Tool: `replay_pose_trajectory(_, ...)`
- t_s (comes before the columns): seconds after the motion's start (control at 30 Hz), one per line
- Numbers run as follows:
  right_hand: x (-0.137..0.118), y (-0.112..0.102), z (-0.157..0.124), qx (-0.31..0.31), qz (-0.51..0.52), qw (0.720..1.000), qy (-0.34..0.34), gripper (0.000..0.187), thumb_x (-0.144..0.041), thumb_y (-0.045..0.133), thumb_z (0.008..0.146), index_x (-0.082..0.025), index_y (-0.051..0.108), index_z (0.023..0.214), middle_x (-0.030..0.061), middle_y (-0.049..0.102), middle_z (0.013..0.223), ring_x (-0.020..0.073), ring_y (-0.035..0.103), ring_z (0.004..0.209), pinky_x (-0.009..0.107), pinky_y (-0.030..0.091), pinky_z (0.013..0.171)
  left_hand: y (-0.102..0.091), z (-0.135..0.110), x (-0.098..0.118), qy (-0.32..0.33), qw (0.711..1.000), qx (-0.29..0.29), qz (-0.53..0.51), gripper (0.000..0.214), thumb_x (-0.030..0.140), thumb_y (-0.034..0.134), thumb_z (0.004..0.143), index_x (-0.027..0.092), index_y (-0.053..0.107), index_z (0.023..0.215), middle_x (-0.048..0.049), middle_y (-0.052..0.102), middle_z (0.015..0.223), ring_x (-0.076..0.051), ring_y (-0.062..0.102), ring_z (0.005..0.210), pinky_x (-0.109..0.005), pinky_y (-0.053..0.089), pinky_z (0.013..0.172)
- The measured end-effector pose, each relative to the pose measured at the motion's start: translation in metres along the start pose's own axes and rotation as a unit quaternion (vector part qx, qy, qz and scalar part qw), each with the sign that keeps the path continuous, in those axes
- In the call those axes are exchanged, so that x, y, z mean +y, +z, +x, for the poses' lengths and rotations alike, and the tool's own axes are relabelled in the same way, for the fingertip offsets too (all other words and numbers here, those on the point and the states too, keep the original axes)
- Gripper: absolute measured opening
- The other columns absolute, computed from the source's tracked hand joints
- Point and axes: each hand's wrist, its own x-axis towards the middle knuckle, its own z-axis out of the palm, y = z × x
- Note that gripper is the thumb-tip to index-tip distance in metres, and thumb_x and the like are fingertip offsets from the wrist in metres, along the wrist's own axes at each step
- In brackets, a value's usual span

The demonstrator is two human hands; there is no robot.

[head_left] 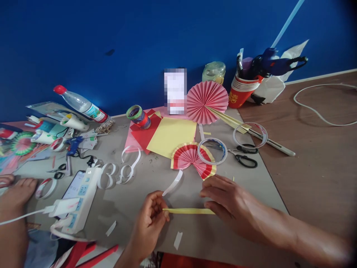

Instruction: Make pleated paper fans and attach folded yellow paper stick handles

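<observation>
A narrow folded yellow paper strip [189,211] lies stretched between my two hands, just above the grey mat [156,175]. My left hand [150,221] pinches its left end with fingers closed. My right hand [223,199] grips the strip's right end, fingers curled over it. Right behind my right hand lie a red and yellow pleated paper fan [189,156] and a clear tape roll [212,150]. A white paper strip [173,183] curls down toward my left hand.
Yellow paper [173,136] and red sheets [143,136] lie mid-mat, a pink round fan [206,101] behind. Scissors [245,160], a second tape ring [250,134], a red cup of tools [242,91], a power strip [80,197], a water bottle [80,104] and a foot [16,191] surround the area.
</observation>
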Motion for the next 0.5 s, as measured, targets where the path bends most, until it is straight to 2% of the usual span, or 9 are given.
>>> replay_pose_trajectory(0.07,-0.006,-0.002,0.008,0.015,-0.008,1.0,-0.014,0.017,-0.01,0.046,0.088,-0.017,0.061,0.089,0.0071,0.06,0.085,0.0198,0.053,0.08,0.033,0.044,0.072,0.001,-0.001,0.0,0.007,1.0,-0.008,-0.001,0.029,0.029,0.061,0.081,0.022,0.05,0.106,0.0027,0.055,0.076,-0.01,0.056,0.061,-0.023,0.047,0.059)
replay_pose_trajectory(0.17,-0.013,0.005,0.025,0.046,-0.028,0.996,-0.072,0.015,-0.01,0.046,0.088,-0.015,0.06,0.093,0.0092,0.061,0.093,0.0217,0.051,0.09,0.037,0.042,0.082,0.003,-0.002,-0.001,0.014,1.0,-0.011,0.001,0.027,0.028,0.06,0.082,0.022,0.05,0.107,0.0025,0.055,0.078,-0.01,0.056,0.062,-0.023,0.047,0.06)
replay_pose_trajectory(0.3,-0.02,0.023,0.047,0.02,-0.089,0.991,-0.096,0.012,-0.017,0.051,0.086,-0.014,0.059,0.095,0.0096,0.059,0.099,0.0257,0.046,0.102,0.042,0.037,0.089,0.007,-0.004,0.002,0.02,1.0,-0.016,0.0,0.028,0.026,0.062,0.08,0.022,0.051,0.106,0.0023,0.055,0.075,-0.011,0.056,0.062,-0.023,0.047,0.06)
replay_pose_trajectory(0.5,-0.024,0.04,0.06,-0.032,-0.154,0.984,-0.082,0.012,-0.024,0.051,0.087,-0.016,0.058,0.08,0.0088,0.058,0.09,0.0249,0.046,0.096,0.047,0.031,0.091,0.009,-0.006,0.012,0.018,1.0,-0.005,0.005,0.026,0.024,0.064,0.075,0.02,0.056,0.099,0.0018,0.054,0.073,-0.011,0.055,0.061,-0.022,0.047,0.058)
